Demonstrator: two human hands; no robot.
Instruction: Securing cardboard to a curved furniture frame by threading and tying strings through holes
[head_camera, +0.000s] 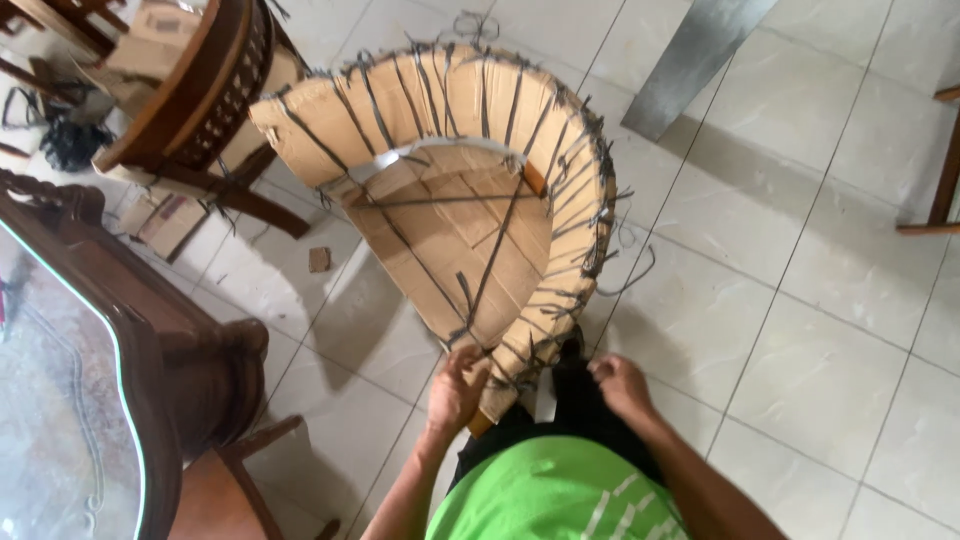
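A curved chair wrapped in brown cardboard (470, 215) and bound with many dark straps stands on the white tiled floor in front of me. My left hand (456, 388) grips the near lower edge of the cardboard wrapping. My right hand (620, 385) sits just to the right of that edge, fingers curled around a dark strap end. Loose strap ends (628, 275) stick out along the chair's right side. My green shirt shows at the bottom of the view.
A dark wooden table with a glass top (90, 400) stands at the left. Another wooden chair partly wrapped in cardboard (200, 90) is at the top left. A grey metal panel (695, 55) leans at the top. A wooden chair leg (945, 180) is at the right edge.
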